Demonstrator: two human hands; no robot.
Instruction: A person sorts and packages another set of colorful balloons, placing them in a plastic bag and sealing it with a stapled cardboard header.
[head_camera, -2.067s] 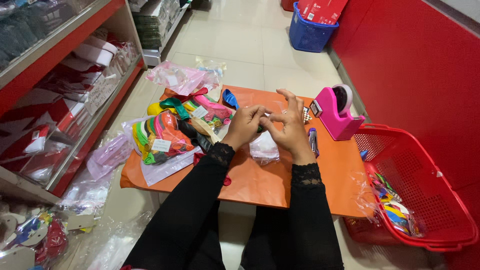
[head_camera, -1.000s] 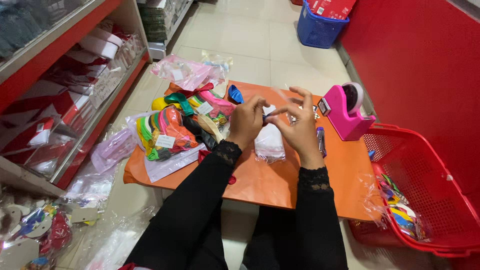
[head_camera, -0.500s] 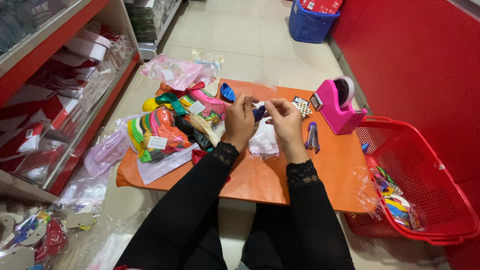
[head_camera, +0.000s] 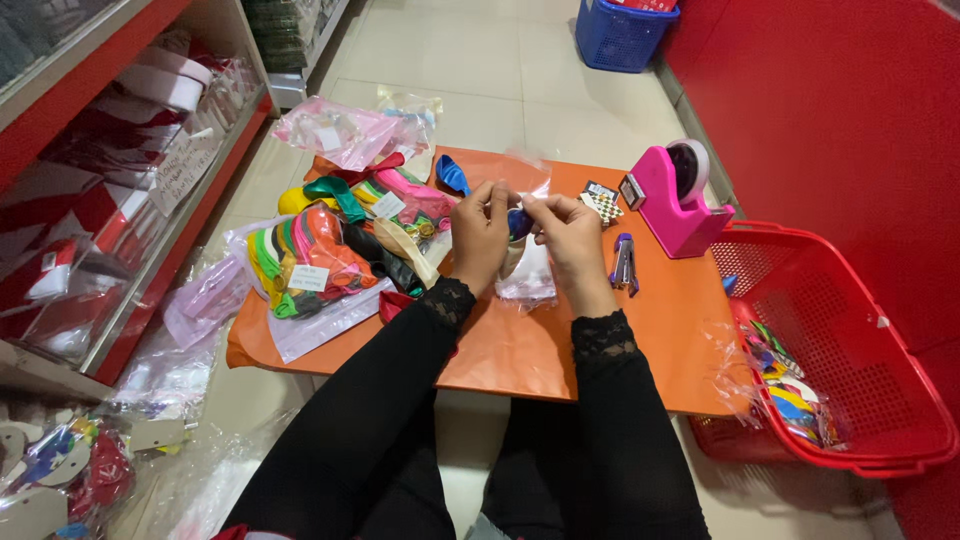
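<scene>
My left hand (head_camera: 478, 234) and my right hand (head_camera: 570, 236) meet over the middle of a low orange table (head_camera: 560, 340). Between their fingertips they pinch a small dark blue balloon (head_camera: 518, 222) and the mouth of a clear plastic bag (head_camera: 528, 275), which hangs down onto the table under the hands. Both arms wear black sleeves with lace cuffs. A loose blue balloon (head_camera: 452, 174) lies just beyond my left hand.
Bags of bright balloons (head_camera: 315, 255) pile up on the table's left. A pink tape dispenser (head_camera: 676, 200) and a stapler (head_camera: 624, 264) stand to the right. A red basket (head_camera: 850, 350) sits on the floor right, red shelves (head_camera: 120, 170) left, a blue basket (head_camera: 620, 32) far back.
The hands stayed together over the clear bag, with the fingers shifting slightly; the right hand's fingers, spread a second ago, have closed into a pinch. The view has tilted a little.
</scene>
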